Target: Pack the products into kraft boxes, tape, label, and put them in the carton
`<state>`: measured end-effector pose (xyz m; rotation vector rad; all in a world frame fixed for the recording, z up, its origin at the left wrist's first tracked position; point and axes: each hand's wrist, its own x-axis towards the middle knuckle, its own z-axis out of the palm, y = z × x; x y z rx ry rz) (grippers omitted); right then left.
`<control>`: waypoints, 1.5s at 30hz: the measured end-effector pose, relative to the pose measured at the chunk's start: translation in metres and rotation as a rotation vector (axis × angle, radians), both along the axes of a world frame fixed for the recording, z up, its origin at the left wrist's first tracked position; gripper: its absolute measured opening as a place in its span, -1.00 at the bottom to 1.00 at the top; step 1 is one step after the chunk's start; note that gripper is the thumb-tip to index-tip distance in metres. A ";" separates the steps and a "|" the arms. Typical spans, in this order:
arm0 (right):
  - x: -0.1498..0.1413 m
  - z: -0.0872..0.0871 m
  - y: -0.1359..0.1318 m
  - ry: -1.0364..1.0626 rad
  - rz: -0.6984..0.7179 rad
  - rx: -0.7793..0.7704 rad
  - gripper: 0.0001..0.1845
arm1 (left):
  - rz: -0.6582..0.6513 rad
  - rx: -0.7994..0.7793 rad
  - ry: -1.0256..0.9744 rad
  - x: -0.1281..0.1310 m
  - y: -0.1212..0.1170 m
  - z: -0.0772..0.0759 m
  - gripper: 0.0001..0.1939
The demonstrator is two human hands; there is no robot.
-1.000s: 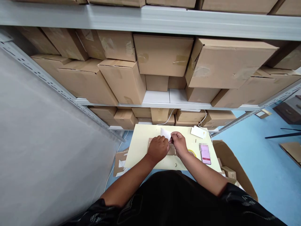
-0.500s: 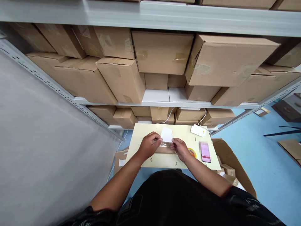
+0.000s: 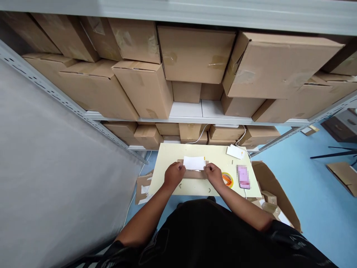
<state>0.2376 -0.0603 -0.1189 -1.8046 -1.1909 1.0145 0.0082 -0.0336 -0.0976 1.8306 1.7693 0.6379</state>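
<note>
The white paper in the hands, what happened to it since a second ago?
The paper was pinched up between close-set hands; now it lies flat on the small box. The left hand moved left and the right hand right, each now at one end of the box. The phone, tape roll and table stayed put.

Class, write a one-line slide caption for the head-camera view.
Both hands, left and right, press a white label onto a flat cardboard piece at a table.

Pale yellow table [image 3: 170, 154] — flat brown parcel [image 3: 195, 174], tape roll [image 3: 228, 179], phone [image 3: 243, 177], perhaps a white card [image 3: 234, 152]
</note>
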 end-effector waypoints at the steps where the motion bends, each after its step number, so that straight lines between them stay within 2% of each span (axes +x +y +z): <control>1: 0.000 -0.004 0.001 -0.063 0.019 0.000 -0.73 | -0.006 -0.004 0.050 0.001 0.001 -0.007 -0.74; 4: 0.001 -0.015 0.004 -0.202 0.063 -0.040 -0.73 | -0.048 0.002 0.174 0.003 0.001 -0.022 -0.73; 7: 0.001 -0.025 0.008 -0.313 0.112 -0.074 -0.77 | -0.088 0.020 0.255 0.004 -0.001 -0.031 -0.74; 14: 0.000 -0.042 0.010 -0.512 0.205 -0.093 -0.80 | -0.133 -0.053 0.357 0.006 -0.002 -0.035 -0.73; 18: 0.000 -0.046 0.011 -0.622 0.252 -0.129 -0.79 | -0.157 -0.131 0.408 0.008 0.000 -0.041 -0.71; 23: 0.000 -0.049 0.014 -0.677 0.274 -0.138 -0.79 | -0.159 -0.118 0.412 0.008 0.001 -0.050 -0.70; 33: 0.012 -0.060 0.021 -0.527 0.193 -0.148 -0.85 | -0.087 -0.148 0.213 0.000 0.012 -0.056 -0.88; 37: 0.014 -0.064 0.022 -0.444 0.163 -0.152 -0.84 | -0.064 -0.175 0.140 -0.005 0.014 -0.055 -0.88; 41: 0.015 -0.061 0.026 -0.335 0.136 -0.210 -0.71 | -0.040 -0.193 0.121 -0.007 0.018 -0.055 -0.86; 45: 0.013 -0.057 0.032 -0.338 0.095 -0.238 -0.56 | -0.017 -0.212 0.132 -0.007 0.026 -0.058 -0.75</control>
